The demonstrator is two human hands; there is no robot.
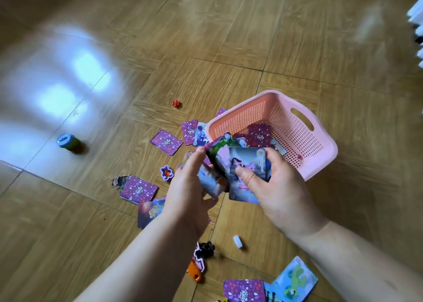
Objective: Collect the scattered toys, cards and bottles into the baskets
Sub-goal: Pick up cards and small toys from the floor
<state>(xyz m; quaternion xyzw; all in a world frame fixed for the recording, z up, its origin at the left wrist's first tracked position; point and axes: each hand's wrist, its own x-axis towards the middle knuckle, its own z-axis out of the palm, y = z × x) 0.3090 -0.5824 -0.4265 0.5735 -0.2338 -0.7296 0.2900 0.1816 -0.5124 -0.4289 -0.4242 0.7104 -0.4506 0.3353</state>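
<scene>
- At the frame's centre, both hands hold a fanned bunch of picture cards point(231, 164), face up, with pony artwork in blues, pinks and greens.
- The frontmost card's long axis runs roughly top to bottom of the frame, tipped slightly; the cards behind it lean toward the upper left.
- The right hand point(272, 182) pins that front card with its thumb on the face and fingers curled behind.
- The left hand point(194, 182) closes around the bunch's left edge, fingers narrow and blurred.
- Just beyond the hands, right of centre, sits a pink perforated basket point(295, 127) with a slot handle; several cards lie inside it, one showing its purple back.
- More cards point(166, 142), mostly purple backs up, lie scattered on the wooden floor point(229, 38) left of the basket and along the bottom edge.
- At the left, well apart, stands a small green bottle with a blue cap point(68, 141).
</scene>
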